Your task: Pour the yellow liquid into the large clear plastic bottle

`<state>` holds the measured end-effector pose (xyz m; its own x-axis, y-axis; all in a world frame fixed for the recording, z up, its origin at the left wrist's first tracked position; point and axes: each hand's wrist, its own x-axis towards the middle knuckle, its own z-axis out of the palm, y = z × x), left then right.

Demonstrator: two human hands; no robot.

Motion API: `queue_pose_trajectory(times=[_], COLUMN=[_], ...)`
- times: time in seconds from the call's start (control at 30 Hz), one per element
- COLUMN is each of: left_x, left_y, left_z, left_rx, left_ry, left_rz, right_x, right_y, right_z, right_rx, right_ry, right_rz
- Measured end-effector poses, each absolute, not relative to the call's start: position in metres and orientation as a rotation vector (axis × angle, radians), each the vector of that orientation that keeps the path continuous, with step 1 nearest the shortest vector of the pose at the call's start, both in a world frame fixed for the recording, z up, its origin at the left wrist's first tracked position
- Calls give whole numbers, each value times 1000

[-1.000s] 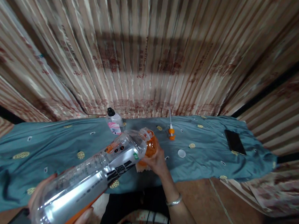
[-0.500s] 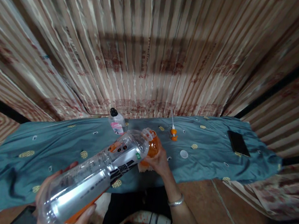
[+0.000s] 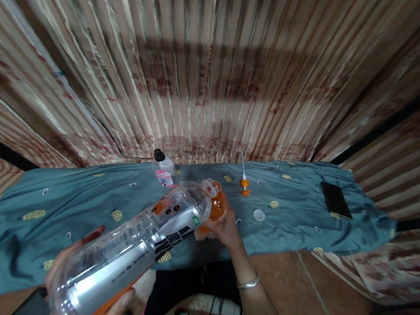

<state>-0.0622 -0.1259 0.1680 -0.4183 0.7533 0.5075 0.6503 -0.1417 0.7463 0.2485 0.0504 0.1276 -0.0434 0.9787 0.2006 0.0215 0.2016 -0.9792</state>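
Large bottle (image 3: 132, 246) base lower, neck slightly higher than before.

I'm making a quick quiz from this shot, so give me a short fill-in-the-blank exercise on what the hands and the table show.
1. The left hand tilts a large clear ____ toward the right hand.
2. The right hand holds a small ____-coloured container.
3. The table is covered with a ____ cloth.
4. A dark ____ lies flat at the cloth's far right.

Missing words: bottle; orange; teal; phone

Tilted clear bottle (image 3: 132, 248) over orange container (image 3: 216, 207)
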Motion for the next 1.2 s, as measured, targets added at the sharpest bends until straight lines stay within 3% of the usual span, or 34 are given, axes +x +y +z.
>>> queue_pose_trajectory(times=[0.73,1.2], left_x=[-65,-2], left_y=[-124,-81], left_z=[162,219], left_rx=[1567,1786], left_ry=[2016,1982], left_rz=[1749,1641], right_x=[248,255], right_y=[51,51], right_z=[122,121], right_rx=[-1026,-929], right_ry=[-1329,-1409], right_rz=[1094,1116])
